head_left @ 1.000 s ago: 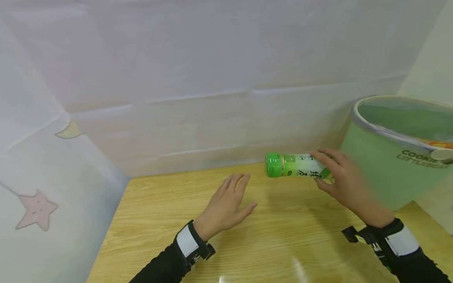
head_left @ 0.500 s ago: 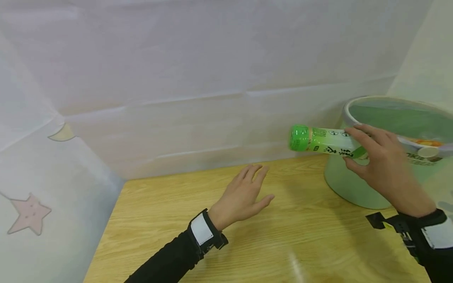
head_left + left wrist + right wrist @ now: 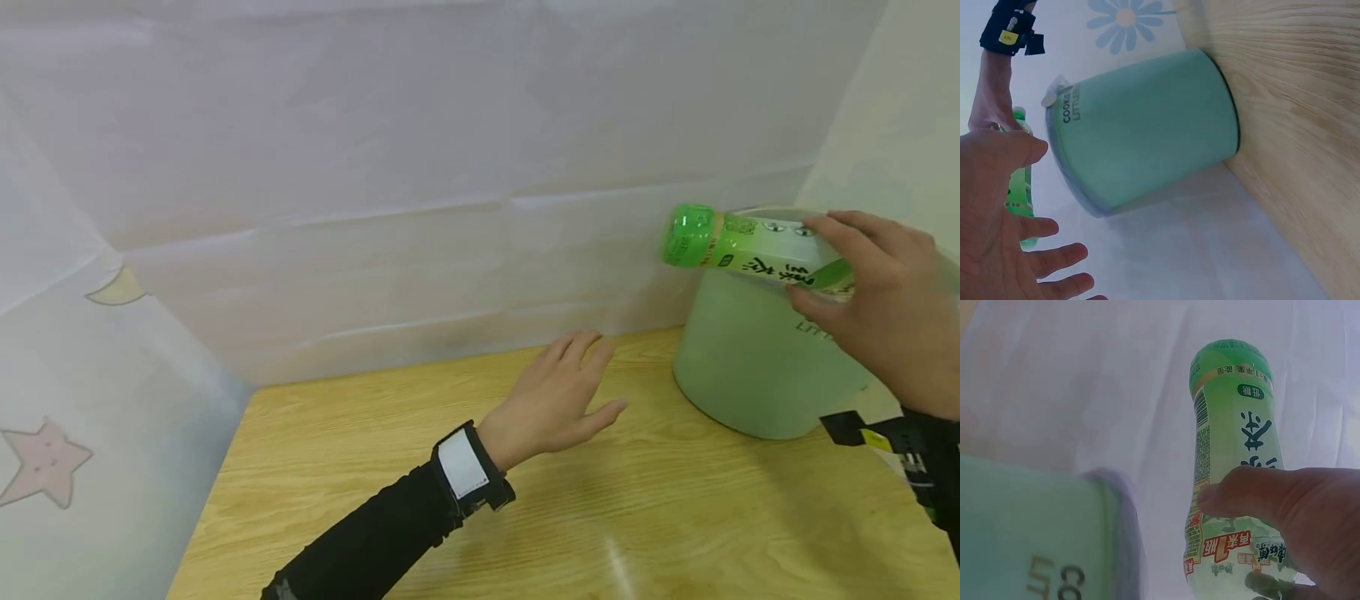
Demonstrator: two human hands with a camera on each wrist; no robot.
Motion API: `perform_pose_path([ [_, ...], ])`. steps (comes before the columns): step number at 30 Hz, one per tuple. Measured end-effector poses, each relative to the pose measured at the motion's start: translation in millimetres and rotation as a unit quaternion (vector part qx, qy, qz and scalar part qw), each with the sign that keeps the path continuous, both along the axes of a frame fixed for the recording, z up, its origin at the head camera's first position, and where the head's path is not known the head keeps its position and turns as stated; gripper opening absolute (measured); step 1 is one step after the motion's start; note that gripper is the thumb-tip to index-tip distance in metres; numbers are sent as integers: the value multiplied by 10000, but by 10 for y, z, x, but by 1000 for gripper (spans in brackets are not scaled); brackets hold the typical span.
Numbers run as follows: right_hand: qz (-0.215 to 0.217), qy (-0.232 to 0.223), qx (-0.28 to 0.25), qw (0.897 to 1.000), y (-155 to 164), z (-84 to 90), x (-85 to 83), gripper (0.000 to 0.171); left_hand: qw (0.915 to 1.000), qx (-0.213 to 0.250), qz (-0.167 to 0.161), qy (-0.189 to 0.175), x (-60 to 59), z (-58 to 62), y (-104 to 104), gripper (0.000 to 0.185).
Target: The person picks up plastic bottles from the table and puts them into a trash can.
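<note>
A green tea bottle (image 3: 757,248) lies sideways in the air in front of the green bin's upper part. My right hand (image 3: 892,308) grips it near one end, thumb on the near side and fingers over the top. Up close in the right wrist view, the thumb presses across the label of the bottle (image 3: 1235,431). My left hand (image 3: 551,404) hovers over the table with fingers spread, holding nothing. In the left wrist view the green bin (image 3: 1147,125) shows its full side, and the bottle (image 3: 1020,187) is partly hidden behind my left hand (image 3: 997,212).
The bin (image 3: 757,358) stands on the wooden table (image 3: 360,467) at the back right, its rim lined with a bag. A pale paper wall (image 3: 375,167) rises behind the table. Another wall, with a pink star (image 3: 47,462), stands at the left.
My right hand has lifted the bottle up and to the right, from beside the bin to its rim height. My left hand has shifted a little right and up in the view.
</note>
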State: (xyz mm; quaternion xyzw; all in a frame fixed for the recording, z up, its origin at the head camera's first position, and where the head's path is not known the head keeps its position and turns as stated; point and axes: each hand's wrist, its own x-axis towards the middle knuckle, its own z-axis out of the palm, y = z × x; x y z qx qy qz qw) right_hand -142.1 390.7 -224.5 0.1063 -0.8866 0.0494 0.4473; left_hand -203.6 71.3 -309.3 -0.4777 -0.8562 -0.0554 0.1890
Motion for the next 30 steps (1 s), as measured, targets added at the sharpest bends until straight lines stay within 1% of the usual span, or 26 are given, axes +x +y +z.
perform_pose_path([
  [2, -268, 55, -32, 9996, 105, 20, 12, 92, 10000, -79, -45, -6, 12, 46, 90, 72],
  [4, -435, 29, -127, 9990, 206, 30, 7, 90, 9998, -204, -43, -57, 33, 89, 172, 73],
  [6, -441, -38, -288, 9986, 308, 39, -10, 86, 9994, -338, -28, -107, 56, 125, 256, 73],
  [10, -542, -360, -627, 9959, 495, 45, -59, 76, 9986, -519, -27, -125, 105, 181, 441, 73],
  [14, -675, -555, -770, 9932, 653, 18, -124, 74, 9978, -656, -71, -105, 159, 216, 617, 73],
  [16, -717, -643, -815, 9920, 756, -18, -181, 75, 9974, -713, -72, -120, 187, 219, 674, 73],
  [18, -764, -618, -759, 9923, 994, -128, -312, 67, 9973, -715, -93, -101, 209, 216, 711, 73],
  [20, -837, -691, -772, 9911, 1239, -234, -440, 71, 9975, -692, -125, -45, 223, 214, 728, 73],
  [22, -863, -669, -734, 9913, 1448, -341, -543, 85, 9977, -653, -172, 43, 228, 212, 731, 73],
  [23, -891, -707, -744, 9907, 1476, -360, -576, 86, 9977, -650, -169, 71, 225, 212, 725, 73],
  [25, -941, -903, -875, 9876, 1299, -274, -519, 73, 9977, -654, -155, 117, 216, 207, 710, 72],
  [26, -932, -910, -881, 9876, 1199, -237, -483, 70, 9976, -663, -139, 113, 211, 202, 702, 72],
  [27, -972, -999, -938, 9858, 1082, -180, -444, 68, 9976, -680, -114, 72, 205, 199, 695, 73],
  [28, -1002, -1090, -993, 9840, 993, -134, -417, 71, 9975, -694, -90, 35, 199, 196, 687, 73],
  [29, -1039, -1169, -1019, 9824, 963, -113, -424, 77, 9975, -708, -65, -8, 192, 193, 680, 73],
  [30, -1072, -1142, -990, 9827, 1058, -163, -469, 74, 9974, -715, -56, -45, 191, 189, 677, 73],
])
